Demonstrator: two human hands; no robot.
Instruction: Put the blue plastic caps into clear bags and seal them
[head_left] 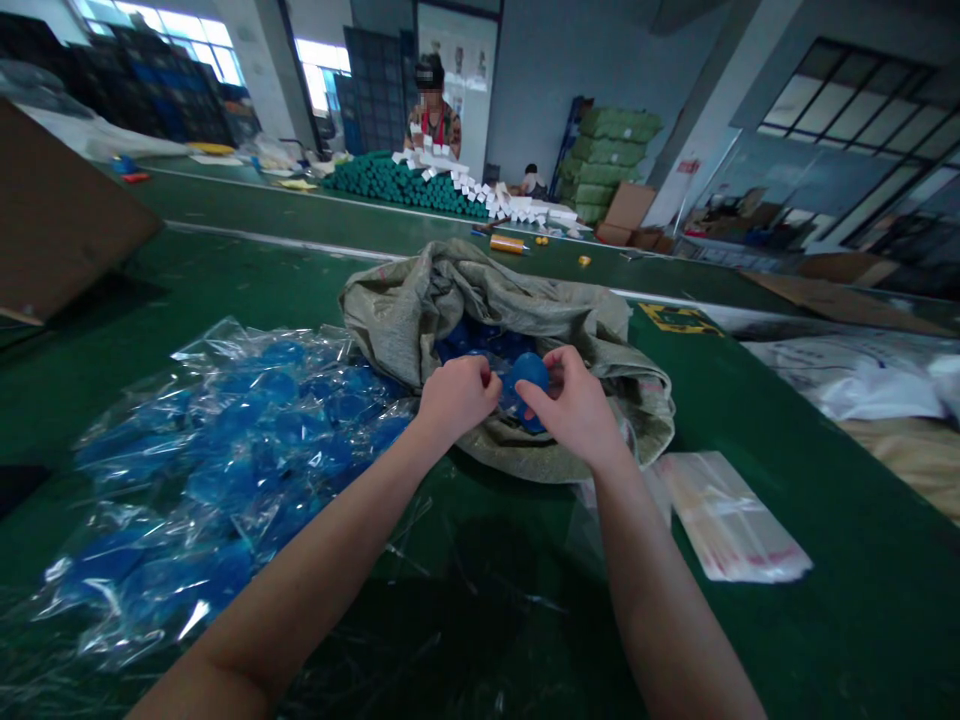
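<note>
Over the mouth of a woven sack (397, 310), my right hand (574, 405) grips a smooth blue ball-like piece (530, 372) between thumb and fingers. To its left, my left hand (459, 398) is closed in a pinch on what looks like the edge of a clear plastic bag (504, 385), just beside the blue piece. More blue pieces (480, 338) lie inside the sack, partly hidden by its folds. Left of the sack spreads a heap of blue pieces in clear bags (247, 430). A stack of flat clear bags (731, 515) lies right of my right forearm.
A green table (510, 590) carries all this. Cardboard (67, 210) stands at the left. Beyond a pale ledge lie an orange roll (508, 244), green rods (405, 187) and white blocks (517, 205), with a person (435, 120) behind them. White plastic sacks (862, 375) lie at right.
</note>
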